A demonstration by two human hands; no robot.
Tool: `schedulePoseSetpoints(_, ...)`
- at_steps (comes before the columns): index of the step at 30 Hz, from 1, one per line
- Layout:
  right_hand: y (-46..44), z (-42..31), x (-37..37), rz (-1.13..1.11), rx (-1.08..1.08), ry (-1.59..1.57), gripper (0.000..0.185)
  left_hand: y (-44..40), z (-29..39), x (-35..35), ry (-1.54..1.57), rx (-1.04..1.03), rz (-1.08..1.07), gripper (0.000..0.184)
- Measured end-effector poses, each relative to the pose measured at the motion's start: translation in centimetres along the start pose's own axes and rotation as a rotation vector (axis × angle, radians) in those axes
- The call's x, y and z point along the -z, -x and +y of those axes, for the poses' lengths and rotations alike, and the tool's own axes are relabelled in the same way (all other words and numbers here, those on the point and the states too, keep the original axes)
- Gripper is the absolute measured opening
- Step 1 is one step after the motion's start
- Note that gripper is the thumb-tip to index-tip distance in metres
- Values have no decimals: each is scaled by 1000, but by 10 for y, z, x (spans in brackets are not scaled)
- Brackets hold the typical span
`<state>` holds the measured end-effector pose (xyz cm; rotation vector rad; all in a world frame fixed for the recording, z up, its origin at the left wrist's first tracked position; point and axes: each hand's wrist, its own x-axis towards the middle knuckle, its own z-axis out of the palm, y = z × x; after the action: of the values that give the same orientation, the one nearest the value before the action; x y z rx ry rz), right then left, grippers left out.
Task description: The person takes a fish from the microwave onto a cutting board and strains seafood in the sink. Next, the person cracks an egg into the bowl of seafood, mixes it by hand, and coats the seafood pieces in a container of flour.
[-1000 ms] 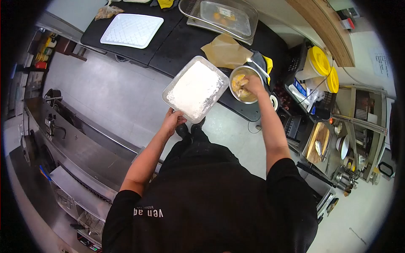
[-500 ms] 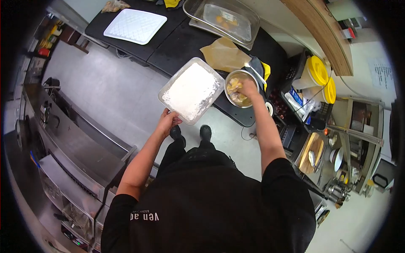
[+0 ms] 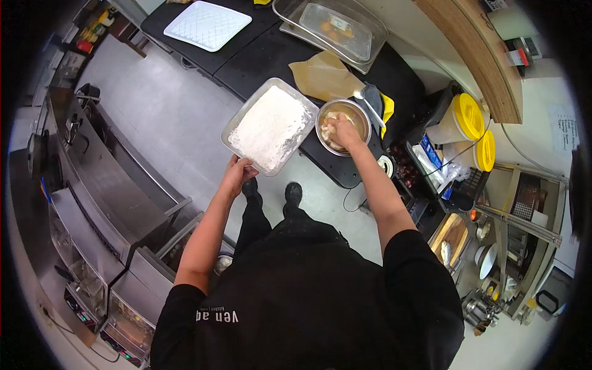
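My left hand (image 3: 236, 175) grips the near corner of a metal tray (image 3: 229, 140) that carries a layer of white powder (image 3: 269, 126). The tray's far edge is over the black table's edge. Just right of it, my right hand (image 3: 343, 131) reaches into a round metal bowl (image 3: 365, 123) with pale yellowish pieces (image 3: 331, 126). Its fingers are bent down among the pieces, and what they hold is hidden. A sheet of brown paper (image 3: 324, 77) lies beyond the bowl, and a spoon (image 3: 370, 108) rests on a dark and yellow cloth (image 3: 387, 114).
On the black table (image 3: 246, 61) are a white plastic tray (image 3: 208, 26) and a clear lidded container (image 3: 336, 31) in metal trays. Yellow-lidded tubs (image 3: 468, 117) and a wooden board (image 3: 449, 237) are at the right. A steel counter (image 3: 105, 179) runs along the left.
The powder tray and my left hand have shifted left in view. My right hand and the bowl also appear further left, with the hand still in the bowl. The whole view has turned slightly.
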<state>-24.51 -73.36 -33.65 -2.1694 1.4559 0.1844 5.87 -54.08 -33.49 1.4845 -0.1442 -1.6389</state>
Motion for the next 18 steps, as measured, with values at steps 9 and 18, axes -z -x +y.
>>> schedulePoseSetpoints(9, 29, -30, 110, -182, -154, -334, 44, 26, -5, -14, 58, -7, 2, 54)
schedulePoseSetpoints(18, 0, 11, 43, 64, 139, -66, 38, 28, -16, -26, 102, 38, -13, 56)
